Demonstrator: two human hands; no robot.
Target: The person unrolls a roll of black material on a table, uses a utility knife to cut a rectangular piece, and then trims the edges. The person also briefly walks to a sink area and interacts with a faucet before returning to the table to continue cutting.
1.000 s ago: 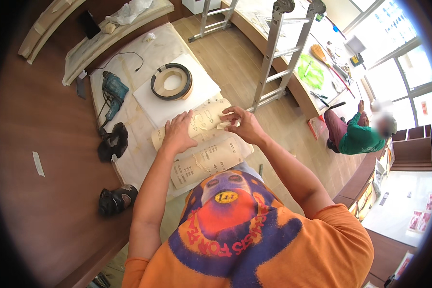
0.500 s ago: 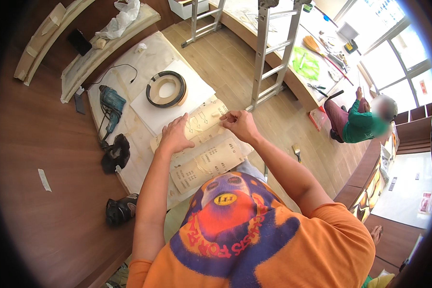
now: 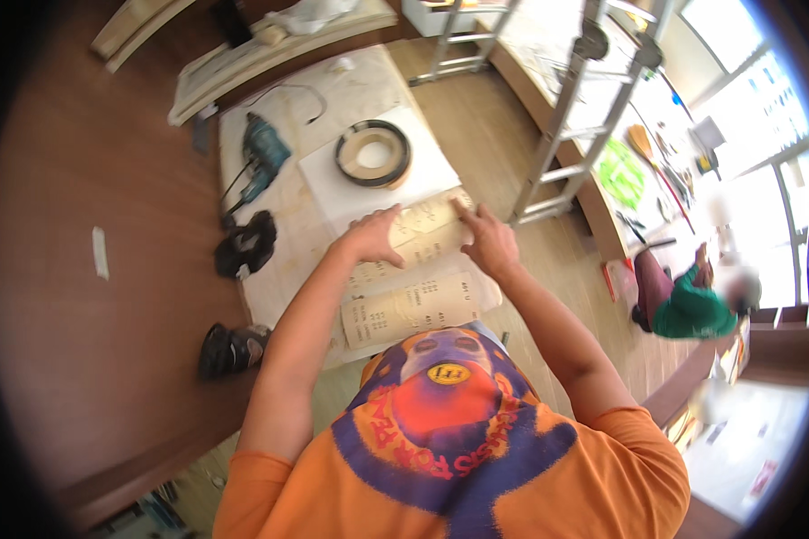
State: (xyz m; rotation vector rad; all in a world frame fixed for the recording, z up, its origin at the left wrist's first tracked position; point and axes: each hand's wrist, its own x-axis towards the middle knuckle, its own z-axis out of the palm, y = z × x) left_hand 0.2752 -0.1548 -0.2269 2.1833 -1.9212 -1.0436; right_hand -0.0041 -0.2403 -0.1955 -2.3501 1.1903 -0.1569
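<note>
A beige sandpaper sheet (image 3: 420, 235) with printed backing lies curled on the work table. My left hand (image 3: 375, 237) grips its left end, thumb on the near side and fingers toward the far side. My right hand (image 3: 492, 242) holds the right end, index finger stretched along the top and thumb lower down. A second sandpaper sheet (image 3: 413, 307) lies flatter, nearer to my body. Just beyond my hands, a black-rimmed ring (image 3: 372, 154) with a tan inner band rests on a white board (image 3: 328, 187). The undersides of both hands are hidden.
Left on the table (image 3: 283, 286) are a teal power drill (image 3: 265, 157) and a black bundle (image 3: 245, 244). A dark shoe-like object (image 3: 227, 351) sits by the table's edge. A metal ladder (image 3: 562, 153) stands at the right. Farther right, a person in green (image 3: 692, 301) crouches beside a low platform.
My right hand has gone from a pinch above the sheet to spreading over its right end. My left hand stays at the left end. The whole view has shifted.
</note>
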